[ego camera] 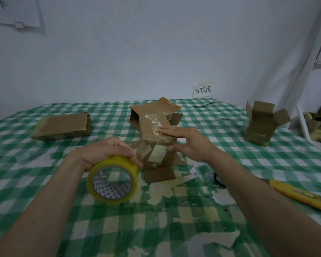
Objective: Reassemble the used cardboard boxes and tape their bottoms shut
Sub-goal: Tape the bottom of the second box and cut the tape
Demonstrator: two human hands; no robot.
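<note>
A brown cardboard box (156, 130) stands at the table's middle with old tape scraps on it and its flaps splayed out. My right hand (189, 143) lies on its top face with straight fingers, thumb against the near side. My left hand (107, 151) grips a roll of yellowish clear tape (113, 179) just left of the box, fingertips near the box's side. A flattened box (63, 127) lies at the left. Another box (263, 123) stands at the right with open flaps up.
A yellow utility knife (300, 195) lies at the right near my right forearm. The green checked tablecloth (174, 219) is worn and patchy. A paper label (202, 89) hangs on the wall behind. A white frame (304, 89) and more cardboard (319, 127) stand at far right.
</note>
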